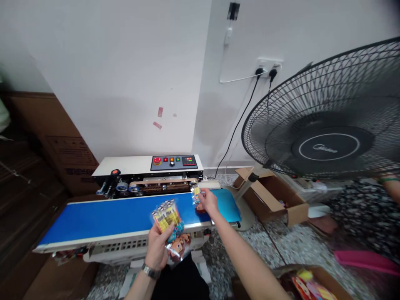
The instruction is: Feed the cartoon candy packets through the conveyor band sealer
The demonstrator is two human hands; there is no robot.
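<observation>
While one packet (196, 191) is pinched in the right hand (208, 201) at the right part of the blue belt (109, 216), a stack of packets (168, 221) is gripped nearer by the left hand (157, 248), not yet brought there; whether any is finished, I cannot tell.

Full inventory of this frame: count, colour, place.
belt machine: 1, white, against white wall
conveyor belt: 1, blue, machine front
control panel: 1, grey, machine top
packet stack: count unclear, clear and yellow, belt's near edge
single packet: 1, clear and yellow, belt's right end
fan: 1, black, right
plugs: 2, black, wall outlet
cardboard boxes: several, brown, both sides
flat object: 1, pink, lower right
co-worker: 1, dark patterned clothing, right edge
watch: 1, silvery, left wrist
left hand: 1, bare, holding packet stack
right hand: 1, bare, holding single packet
</observation>
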